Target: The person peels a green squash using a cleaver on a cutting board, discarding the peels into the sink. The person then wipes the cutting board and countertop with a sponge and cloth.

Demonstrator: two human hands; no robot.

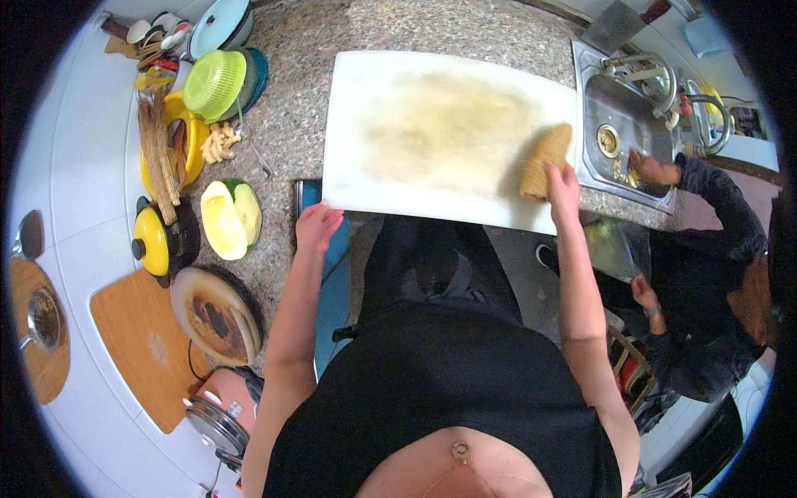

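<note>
A large white cutting board (448, 137) with a yellowish-brown stain lies on the granite counter before me, its near edge reaching past the counter. My right hand (563, 187) grips a tan, fibrous scrubbing pad, seemingly a loofah (545, 159), on the board's right end; it looks slightly blurred. At the board's near left corner, my left hand (319, 225) rests with its fingers on the edge. Whether that hand pinches the board from below is hidden.
Right of the board is a steel sink (622, 124), where another person's hand (654, 169) hovers over yellow scraps. Along the left stand a cut green-skinned vegetable (225, 221), ginger root (219, 143), a green colander (215, 86) and a yellow-lidded pot (152, 241).
</note>
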